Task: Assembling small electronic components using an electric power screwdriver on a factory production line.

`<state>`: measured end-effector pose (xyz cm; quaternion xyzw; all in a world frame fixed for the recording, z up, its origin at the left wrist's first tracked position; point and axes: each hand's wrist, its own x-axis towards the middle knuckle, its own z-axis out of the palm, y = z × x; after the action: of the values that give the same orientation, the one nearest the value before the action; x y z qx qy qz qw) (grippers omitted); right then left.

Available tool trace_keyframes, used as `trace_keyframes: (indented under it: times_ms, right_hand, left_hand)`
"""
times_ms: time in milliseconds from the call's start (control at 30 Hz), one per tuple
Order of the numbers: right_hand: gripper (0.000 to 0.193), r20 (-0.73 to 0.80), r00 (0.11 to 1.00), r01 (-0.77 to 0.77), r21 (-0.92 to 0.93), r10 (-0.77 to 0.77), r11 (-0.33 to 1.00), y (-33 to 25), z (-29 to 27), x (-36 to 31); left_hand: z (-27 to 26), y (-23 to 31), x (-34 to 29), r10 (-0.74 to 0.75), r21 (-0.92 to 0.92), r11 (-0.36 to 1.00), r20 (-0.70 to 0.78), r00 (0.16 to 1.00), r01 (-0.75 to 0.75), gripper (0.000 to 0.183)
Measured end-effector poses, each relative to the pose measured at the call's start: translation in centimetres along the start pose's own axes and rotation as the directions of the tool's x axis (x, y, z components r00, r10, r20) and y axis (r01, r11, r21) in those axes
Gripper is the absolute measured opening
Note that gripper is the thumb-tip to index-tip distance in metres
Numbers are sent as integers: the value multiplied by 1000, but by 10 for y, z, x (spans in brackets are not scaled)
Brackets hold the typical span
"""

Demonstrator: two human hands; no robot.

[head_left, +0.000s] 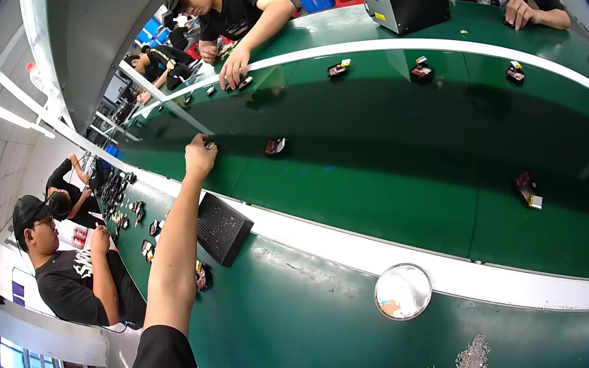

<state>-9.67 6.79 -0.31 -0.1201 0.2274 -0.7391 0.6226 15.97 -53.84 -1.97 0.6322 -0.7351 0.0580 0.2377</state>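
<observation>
My left hand (200, 157) reaches far out over the green conveyor belt (383, 188), the bare forearm crossing the white rail. Its fingers are closed round a small dark part (211, 145), mostly hidden by the hand. To the right of it on the belt lies a dark red and black part (275, 146). Below the hand, beside my forearm, a black ridged box (225, 231) stands tilted near the rail. Another small part (200, 276) shows partly behind my forearm on the green table. My right hand is out of view.
A round metal dish (403, 292) sits on the near table by the rail, with a heap of small screws (472, 364) beyond it. More parts (528, 189) ride the belt. Co-workers (231, 15) work across the belt and at the left (76, 259). A grey-black machine (404, 3) stands opposite.
</observation>
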Motion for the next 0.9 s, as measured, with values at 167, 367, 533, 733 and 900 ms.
trace_keyframes:
  times_ms: [167,367,533,733,900]
  right_hand:
    - [19,-28,1000,-6,-12,6,1000,-2,5,-7]
    - [25,-101,994,26,-28,-29,999,5,-1,-16]
    - [21,51,997,48,31,-50,998,9,-9,-32]
    - [18,51,998,37,-29,-36,999,12,-14,-59]
    - [17,23,999,36,-38,-35,999,14,-12,-77]
  left_hand:
    - [-46,60,-72,312,-245,925,59,948,-289,33]
    - [-145,193,-273,825,-488,554,211,525,-674,59]
    - [-184,201,-390,916,-580,397,203,347,-711,49]
    - [-187,206,-435,879,-606,437,132,458,-664,40]
    - [-187,218,-449,835,-592,474,69,545,-652,31]
